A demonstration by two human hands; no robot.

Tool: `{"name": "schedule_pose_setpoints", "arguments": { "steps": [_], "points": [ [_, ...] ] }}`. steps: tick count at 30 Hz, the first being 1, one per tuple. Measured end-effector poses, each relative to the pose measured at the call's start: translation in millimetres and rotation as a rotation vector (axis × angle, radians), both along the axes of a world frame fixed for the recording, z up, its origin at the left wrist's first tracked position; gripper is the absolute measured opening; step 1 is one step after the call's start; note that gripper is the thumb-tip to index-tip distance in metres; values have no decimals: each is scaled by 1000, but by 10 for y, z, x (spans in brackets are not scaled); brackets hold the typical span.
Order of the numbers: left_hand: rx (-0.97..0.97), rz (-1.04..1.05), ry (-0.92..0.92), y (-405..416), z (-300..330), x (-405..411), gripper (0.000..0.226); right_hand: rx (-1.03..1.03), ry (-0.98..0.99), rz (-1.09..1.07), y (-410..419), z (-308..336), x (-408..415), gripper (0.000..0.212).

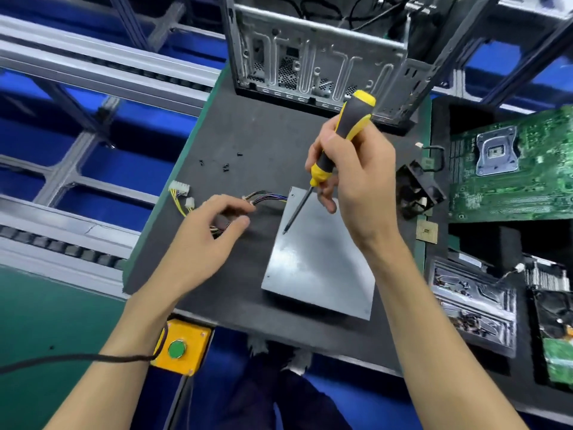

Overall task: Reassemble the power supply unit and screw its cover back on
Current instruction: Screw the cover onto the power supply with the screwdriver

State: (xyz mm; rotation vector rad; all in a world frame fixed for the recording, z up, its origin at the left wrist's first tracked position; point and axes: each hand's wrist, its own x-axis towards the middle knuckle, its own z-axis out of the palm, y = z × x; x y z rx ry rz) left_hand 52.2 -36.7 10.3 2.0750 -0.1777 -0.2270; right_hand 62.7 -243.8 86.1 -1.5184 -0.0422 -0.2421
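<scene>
Between my right hand's (353,178) fingers sits one yellow-black screwdriver (338,144), tip on the grey power supply unit (319,262) lying on the counter (235,141), while my left hand (204,240) hovers loosely curled over its cable bundle (268,197), four black screws (223,162) beyond.

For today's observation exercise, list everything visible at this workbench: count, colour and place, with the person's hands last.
power supply unit: one, grey metal, centre of the black mat.
cable bundle: one, multicoloured, left of the unit.
white connectors: two, mat's left edge.
loose screws: about four, black, far left of the mat.
computer case: one, silver, far end.
motherboard: one, green, right.
fan: one, black, right of the unit.
button box: one, yellow with green button, near edge.
screwdriver: one, yellow and black, tip on the cover.
left hand: over the cables.
right hand: grips the screwdriver.
</scene>
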Motion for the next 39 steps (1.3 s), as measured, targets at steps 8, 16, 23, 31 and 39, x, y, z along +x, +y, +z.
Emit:
{"name": "schedule_pose_setpoints", "arguments": {
  "steps": [8, 16, 23, 31, 39],
  "points": [
    [-165, -293, 238, 83, -228, -471, 77, -30, -61, 44, 164, -144, -310, 13],
    [-269, -207, 174, 57, -374, -609, 62, -99, -81, 78, 266, -322, -449, 17],
    [-289, -200, 185, 44, -417, -601, 61, -144, -89, 100, 255, -392, -457, 14],
    [-310, -198, 182, 34, -419, -589, 61, -134, -95, 129, 244, -415, -442, 11],
    [-311, -206, 169, 31, -402, -599, 61, -182, -121, 145, 255, -450, -457, 10]
  ]
}}
